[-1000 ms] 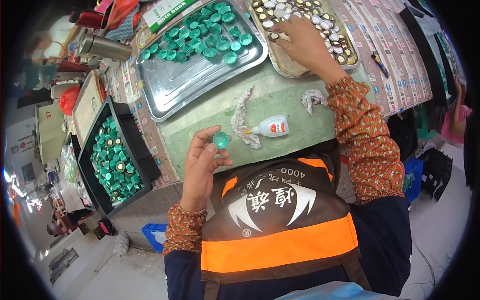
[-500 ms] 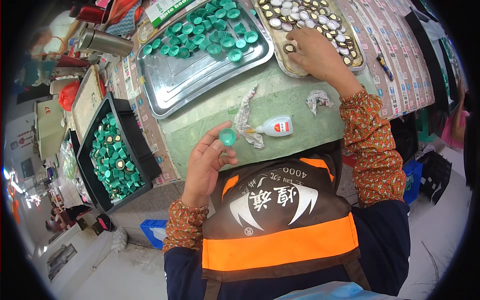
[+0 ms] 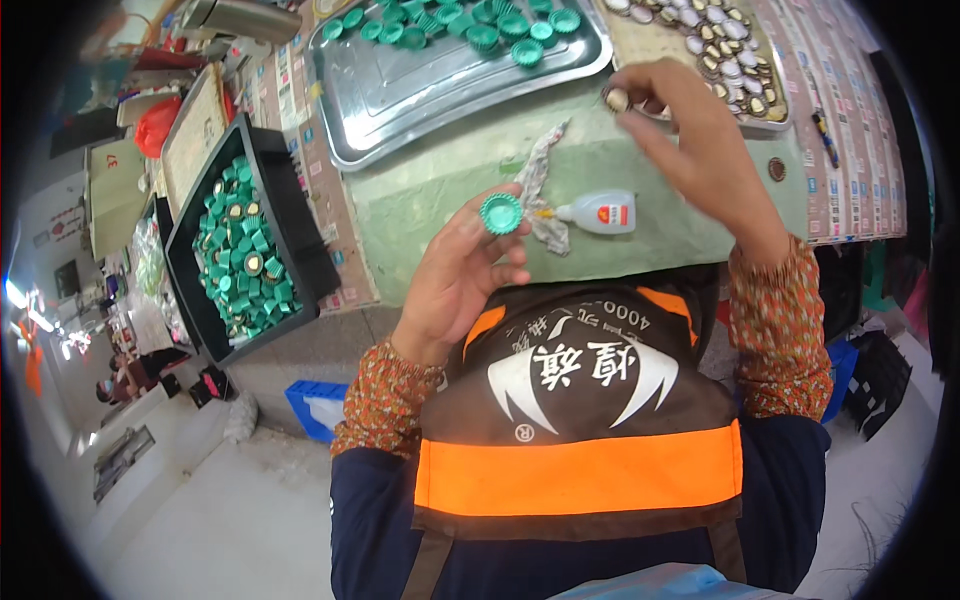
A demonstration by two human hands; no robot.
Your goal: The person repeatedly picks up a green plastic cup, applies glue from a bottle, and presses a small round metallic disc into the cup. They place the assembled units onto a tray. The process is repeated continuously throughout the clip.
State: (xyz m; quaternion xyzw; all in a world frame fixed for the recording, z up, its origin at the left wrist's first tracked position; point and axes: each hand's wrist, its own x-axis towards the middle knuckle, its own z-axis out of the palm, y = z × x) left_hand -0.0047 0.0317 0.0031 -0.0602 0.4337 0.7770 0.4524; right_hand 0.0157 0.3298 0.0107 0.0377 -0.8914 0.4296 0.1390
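Between the thumb and fingers of the left hand (image 3: 452, 275), a green cup (image 3: 501, 213) is pinched above the table (image 3: 400, 235). It is round and shallow, with a pleated rim and a paler green inside, and its open mouth is turned up toward the camera. By the narrowed thumb and fingers of the right hand (image 3: 697, 140), a small disc (image 3: 616, 98) with a dark rim and a cream centre is held, well apart from the cup.

Just beyond the cup, a crumpled strip of paper (image 3: 543, 180) is touched by the nozzle of a translucent bottle (image 3: 590, 215). Farther off, green cups (image 3: 482, 36) are scattered on a steel tray (image 3: 400, 110), and more discs (image 3: 735, 60) are lying in a second tray (image 3: 635, 50), partly hidden by the right hand. At the left, a black crate (image 3: 305, 225) is heaped with green pieces (image 3: 245, 265).

A red-and-white printed label is carried by the bottle; large white characters are printed on the dark apron (image 3: 460, 400), above an orange band.
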